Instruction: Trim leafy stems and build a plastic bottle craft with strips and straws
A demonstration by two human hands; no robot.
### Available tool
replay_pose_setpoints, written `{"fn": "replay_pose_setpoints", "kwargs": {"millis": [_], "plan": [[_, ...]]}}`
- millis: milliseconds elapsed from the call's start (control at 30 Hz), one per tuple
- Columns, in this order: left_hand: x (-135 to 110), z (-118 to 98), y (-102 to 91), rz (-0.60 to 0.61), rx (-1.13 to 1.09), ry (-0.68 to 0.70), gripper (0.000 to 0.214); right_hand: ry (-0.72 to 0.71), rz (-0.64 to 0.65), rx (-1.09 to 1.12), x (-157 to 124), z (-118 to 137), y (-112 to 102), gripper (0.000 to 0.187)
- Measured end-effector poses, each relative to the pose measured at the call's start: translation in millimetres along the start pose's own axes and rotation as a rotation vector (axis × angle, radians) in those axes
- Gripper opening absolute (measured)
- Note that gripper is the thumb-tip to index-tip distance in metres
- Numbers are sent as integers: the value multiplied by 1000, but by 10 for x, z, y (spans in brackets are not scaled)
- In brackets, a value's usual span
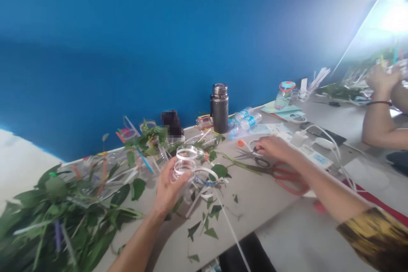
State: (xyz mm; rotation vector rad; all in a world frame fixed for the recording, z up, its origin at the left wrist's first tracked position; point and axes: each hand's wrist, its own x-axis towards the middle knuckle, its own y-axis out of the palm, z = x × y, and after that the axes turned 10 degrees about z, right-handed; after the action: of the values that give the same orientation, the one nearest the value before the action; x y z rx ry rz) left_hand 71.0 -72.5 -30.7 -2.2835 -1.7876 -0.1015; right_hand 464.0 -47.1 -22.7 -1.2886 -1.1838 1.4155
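My left hand is wrapped around a cut clear plastic bottle piece with white bands, held just above the grey table. My right hand reaches to the right and rests on small black-handled scissors. Whether its fingers grip the scissors is unclear. Red-handled scissors lie just under my right wrist. White plastic rings and strips lie beside the bottle piece, among cut green leaves.
A heap of leafy stems fills the left. A dark steel flask, water bottles, a jar and a white power strip stand by the blue wall. Another person's hands work at far right.
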Motion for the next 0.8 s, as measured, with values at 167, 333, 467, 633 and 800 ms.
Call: {"fn": "replay_pose_setpoints", "kwargs": {"millis": [167, 333, 467, 633, 800], "plan": [[4, 28, -3, 21, -6, 22, 53, -2, -147, 212, -60, 57, -214, 21], [4, -13, -13, -33, 56, 36, 55, -282, 46, 357, -88, 404, -394, 38], [-6, -26, -31, -101, 98, 77, 60, -449, 157, 303, -125, 681, -565, 53], [-20, -74, -18, -161, 103, 148, 65, -483, 99, 266, -213, 917, -745, 49], [-44, -158, 15, -196, 97, 184, 65, -479, 64, 171, -252, 1005, -762, 49]]}}
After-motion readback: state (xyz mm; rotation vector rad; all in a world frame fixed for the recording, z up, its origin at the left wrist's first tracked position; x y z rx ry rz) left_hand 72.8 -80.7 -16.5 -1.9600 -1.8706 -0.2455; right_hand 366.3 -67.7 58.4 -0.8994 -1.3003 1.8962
